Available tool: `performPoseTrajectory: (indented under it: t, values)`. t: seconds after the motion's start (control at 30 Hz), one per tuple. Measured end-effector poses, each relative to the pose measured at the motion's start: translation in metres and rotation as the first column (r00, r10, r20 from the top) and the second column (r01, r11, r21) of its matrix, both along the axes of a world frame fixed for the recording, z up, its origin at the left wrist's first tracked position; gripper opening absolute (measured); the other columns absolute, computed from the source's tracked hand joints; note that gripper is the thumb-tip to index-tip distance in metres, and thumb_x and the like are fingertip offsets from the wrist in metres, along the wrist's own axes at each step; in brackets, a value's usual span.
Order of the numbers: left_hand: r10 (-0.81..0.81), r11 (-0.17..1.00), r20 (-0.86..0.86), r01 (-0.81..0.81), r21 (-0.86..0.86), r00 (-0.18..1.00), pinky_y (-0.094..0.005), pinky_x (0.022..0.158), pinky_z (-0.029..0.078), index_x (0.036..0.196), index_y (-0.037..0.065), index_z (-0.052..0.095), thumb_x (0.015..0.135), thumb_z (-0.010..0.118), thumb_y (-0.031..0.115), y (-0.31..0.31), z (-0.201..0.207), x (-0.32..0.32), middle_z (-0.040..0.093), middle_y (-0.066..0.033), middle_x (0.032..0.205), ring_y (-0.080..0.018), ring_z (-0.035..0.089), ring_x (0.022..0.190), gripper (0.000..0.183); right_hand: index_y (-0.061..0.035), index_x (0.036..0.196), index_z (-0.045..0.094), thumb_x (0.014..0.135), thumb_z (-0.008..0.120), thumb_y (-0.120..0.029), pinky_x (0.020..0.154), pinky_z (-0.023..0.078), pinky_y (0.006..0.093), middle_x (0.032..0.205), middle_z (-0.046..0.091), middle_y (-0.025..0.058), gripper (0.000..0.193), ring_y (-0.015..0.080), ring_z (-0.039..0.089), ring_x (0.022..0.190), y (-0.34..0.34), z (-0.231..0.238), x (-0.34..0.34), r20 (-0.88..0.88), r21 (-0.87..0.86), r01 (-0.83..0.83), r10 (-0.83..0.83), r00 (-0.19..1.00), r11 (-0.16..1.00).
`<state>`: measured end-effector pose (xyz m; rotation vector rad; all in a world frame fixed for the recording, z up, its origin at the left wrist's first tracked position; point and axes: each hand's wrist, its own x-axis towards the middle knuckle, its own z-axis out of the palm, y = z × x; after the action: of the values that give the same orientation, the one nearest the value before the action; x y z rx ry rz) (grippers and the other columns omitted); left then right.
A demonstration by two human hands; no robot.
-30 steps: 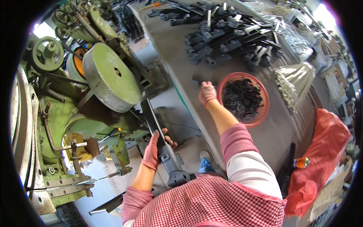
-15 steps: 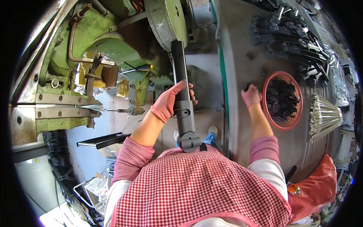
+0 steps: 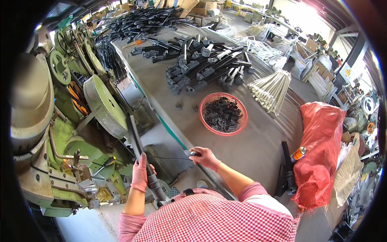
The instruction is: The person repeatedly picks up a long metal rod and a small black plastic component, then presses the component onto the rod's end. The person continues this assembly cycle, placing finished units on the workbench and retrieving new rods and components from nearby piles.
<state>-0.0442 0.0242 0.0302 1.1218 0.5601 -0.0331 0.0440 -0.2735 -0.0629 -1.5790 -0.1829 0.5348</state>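
Red-and-white checked cloth covers the nearest part of the scene: an apron (image 3: pixel 213 218), with the grey lower end of a long black tube (image 3: pixel 135 137) reaching down to it. Just beyond, the left hand (image 3: pixel 140 175) is wrapped around that tube, which tilts up and away toward the left. To the right of it, the right hand (image 3: pixel 206 158) is above the near left edge of the counter (image 3: pixel 258 155), fingers bent in around a small dark piece (image 3: pixel 195 153) that is mostly hidden by them.

At the near right, two black bars (image 3: pixel 288 169) lie beside a crumpled red sack (image 3: pixel 322 137), and an orange can (image 3: pixel 298 154) rests against the sack. On the left stands a green machine (image 3: pixel 66 139) with a yellow-and-black handled tool (image 3: pixel 109 161) on it and a large flat wheel (image 3: pixel 105 105) higher up.

Farther along, a round red basket (image 3: pixel 225 133) holds many small black pieces (image 3: pixel 221 115); a loose one or two sit to its left. Beyond the basket to the right, pale rods (image 3: pixel 272 92) fan out in a bundle. Farther still, black parts with silvery strips (image 3: pixel 201 64) are piled, and behind them, at the far left, rises a bigger dark heap (image 3: pixel 141 25).
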Motion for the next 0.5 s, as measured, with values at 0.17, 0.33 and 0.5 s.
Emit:
performPoseTrajectory:
  t: [0.17, 0.33, 0.5]
  values:
    - [-0.193, 0.951, 0.062, 0.202, -0.233, 0.979, -0.0359, 0.056, 0.056, 0.100, 0.007, 0.057, 0.093, 0.069, 0.034, -0.007, -0.007, -0.010, 0.068, -0.0119, 0.077, -0.0233, 0.066, 0.061, 0.030, 0.0023, 0.123, 0.063, 0.092, 0.069, -0.010, 0.066, 0.051, 0.0281, 0.084, 0.063, 0.0021, 0.033, 0.0111, 0.059, 0.073, 0.023, 0.058, -0.029, -0.111, 0.288, -0.127, 0.165, 0.980, 0.949]
    - [-0.165, 0.953, 0.127, 0.191, -0.237, 0.978, -0.0379, 0.060, 0.058, 0.097, 0.006, 0.057, 0.092, 0.069, 0.035, 0.009, 0.014, -0.001, 0.066, -0.0103, 0.082, -0.0239, 0.066, 0.067, 0.031, 0.0028, 0.123, 0.061, 0.097, 0.065, -0.020, 0.071, 0.052, 0.0278, 0.089, 0.062, 0.0023, 0.035, 0.0106, 0.060, 0.076, 0.035, 0.093, -0.046, -0.072, 0.307, -0.244, 0.279, 0.958, 0.920]
    - [-0.077, 0.949, 0.221, 0.140, -0.282, 0.972, -0.0408, 0.064, 0.057, 0.101, 0.005, 0.057, 0.093, 0.067, 0.019, 0.010, 0.022, -0.012, 0.067, -0.0120, 0.084, -0.0276, 0.067, 0.073, 0.019, 0.0011, 0.122, 0.060, 0.100, 0.060, -0.020, 0.072, 0.052, 0.0268, 0.089, 0.061, 0.0009, 0.030, 0.0096, 0.060, 0.080, 0.043, 0.115, -0.058, -0.046, 0.328, -0.256, 0.286, 0.957, 0.909]
